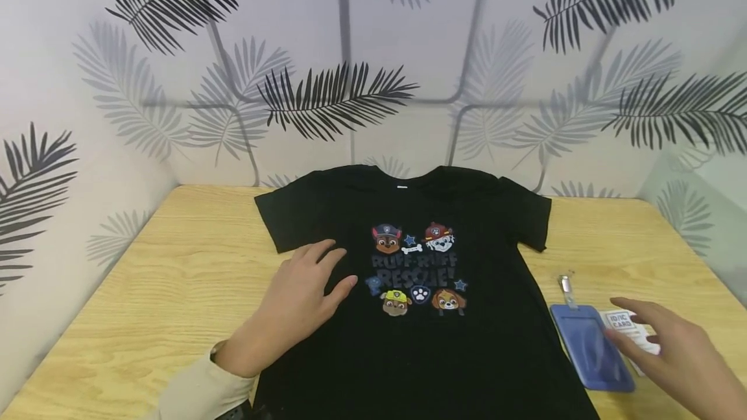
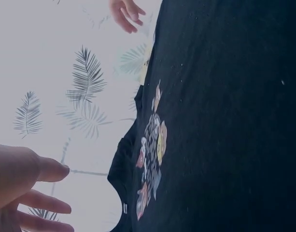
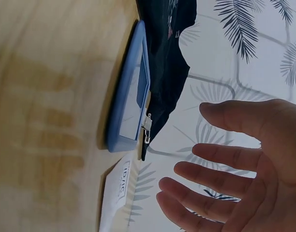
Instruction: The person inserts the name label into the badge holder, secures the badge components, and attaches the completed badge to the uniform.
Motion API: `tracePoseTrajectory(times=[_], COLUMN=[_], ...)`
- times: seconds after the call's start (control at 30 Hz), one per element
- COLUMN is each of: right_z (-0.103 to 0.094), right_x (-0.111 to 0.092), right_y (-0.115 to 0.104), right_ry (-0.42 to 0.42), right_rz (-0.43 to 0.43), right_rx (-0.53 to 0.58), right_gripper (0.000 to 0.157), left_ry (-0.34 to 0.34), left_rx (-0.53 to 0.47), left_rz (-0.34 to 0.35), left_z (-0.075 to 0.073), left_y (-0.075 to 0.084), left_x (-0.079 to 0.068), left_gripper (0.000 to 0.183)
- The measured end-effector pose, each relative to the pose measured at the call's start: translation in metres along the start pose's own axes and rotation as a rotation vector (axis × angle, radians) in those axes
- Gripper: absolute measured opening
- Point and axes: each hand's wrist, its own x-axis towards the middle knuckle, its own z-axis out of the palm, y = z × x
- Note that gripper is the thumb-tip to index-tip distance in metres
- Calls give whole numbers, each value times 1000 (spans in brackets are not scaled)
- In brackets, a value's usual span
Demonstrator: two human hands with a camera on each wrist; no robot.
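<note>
A black T-shirt (image 1: 420, 355) with cartoon dog faces and lettering lies spread flat, neckline toward the wall. Above its left part hovers my left hand (image 1: 297, 303), fingers loosely extended and holding nothing. My right hand (image 1: 677, 349) is over the right side, fingers apart; in the right wrist view the palm (image 3: 283, 169) is bare. Nearest to it are a blue badge holder (image 1: 592, 349) with a metal clip (image 1: 565, 287) and a white card (image 1: 627, 323) printed "ID/IC CARD". The right hand partly covers the card in the head view.
The wooden table (image 1: 175, 264) has its back edge against a pale wall covering (image 1: 403, 31) with dark and grey leaf prints. Bare wood shows left of the shirt. A dark object (image 1: 236, 412) peeks out below the left sleeve.
</note>
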Motion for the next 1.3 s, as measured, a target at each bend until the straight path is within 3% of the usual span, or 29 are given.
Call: tracePoseTrajectory(times=[0.27,0.73,0.97,1.3], right_z=[7,11,12,14], right_x=[-2,-10,-11,-4], right_y=[2,-3,-7,-13], right_ry=[-99,-89,-84,-214], right_rz=[63,51,58,162], right_rx=[18,60,53,36], right_gripper=[68,63,65,78], left_ry=[-68,-98,-150,-149], left_rx=[-77,-167,-254,-341], left_rz=[5,9,-31,-73], left_z=[16,24,38,60], left_y=[22,58,84,103], left_x=[10,23,37,49], left_gripper=[48,42,42,37])
